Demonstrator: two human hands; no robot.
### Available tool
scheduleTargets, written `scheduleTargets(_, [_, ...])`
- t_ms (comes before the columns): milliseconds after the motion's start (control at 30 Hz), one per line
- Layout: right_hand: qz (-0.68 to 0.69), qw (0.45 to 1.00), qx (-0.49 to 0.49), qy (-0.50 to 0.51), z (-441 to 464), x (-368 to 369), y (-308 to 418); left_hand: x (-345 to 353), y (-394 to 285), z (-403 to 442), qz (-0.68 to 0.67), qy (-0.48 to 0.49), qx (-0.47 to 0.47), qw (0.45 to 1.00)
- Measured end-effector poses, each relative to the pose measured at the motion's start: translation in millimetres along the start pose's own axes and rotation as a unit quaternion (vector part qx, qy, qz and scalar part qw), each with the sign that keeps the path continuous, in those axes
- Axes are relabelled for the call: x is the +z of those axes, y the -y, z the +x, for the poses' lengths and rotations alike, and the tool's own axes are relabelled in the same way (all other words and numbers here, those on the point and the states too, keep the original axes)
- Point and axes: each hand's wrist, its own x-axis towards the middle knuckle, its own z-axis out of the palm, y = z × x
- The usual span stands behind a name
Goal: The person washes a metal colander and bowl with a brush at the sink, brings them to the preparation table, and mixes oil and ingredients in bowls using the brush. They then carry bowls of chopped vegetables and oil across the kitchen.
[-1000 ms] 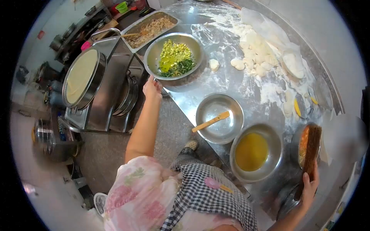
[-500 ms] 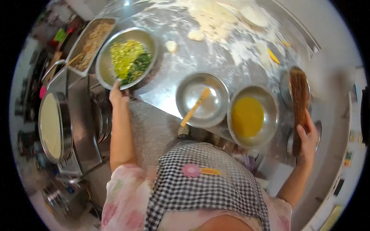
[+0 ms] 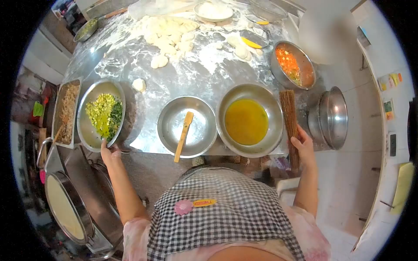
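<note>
- Left hand [image 3: 111, 154] grips the filling bowl [image 3: 104, 88] by its near rim.
- Right hand [image 3: 303, 145] grips the bamboo brush [image 3: 288, 111], right of the yellow-liquid bowl [image 3: 275, 115].
- Seemingly a holding step; lifting calls for level support.

The place was a working kitchen: pale dough pieces [image 3: 170, 32] lay on a floured steel worktop [image 3: 146, 114], with metal bowls [image 3: 88, 130] of chopped vegetables [image 3: 99, 108] and a tray [image 3: 76, 98] of brown minced food [image 3: 66, 111].

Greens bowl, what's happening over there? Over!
Left hand holding greens bowl by rim. Right hand gripping brown brush. Spatula bowl and yellow-liquid bowl between hands.
</note>
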Motion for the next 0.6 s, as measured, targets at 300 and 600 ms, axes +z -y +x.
scheduleTargets(300, [0.027, 0.998, -0.028, -0.042, -20.8, -28.7, -15.4, 63.6, -40.7, -6.1, 0.03, 0.083, 0.065, 0.994])
scheduleTargets(600, [0.01, 0.997, -0.047, -0.066, -50.3, -63.4, -13.7, 274.5, 116.0, -198.6, 0.134, 0.423, -0.08, 0.893])
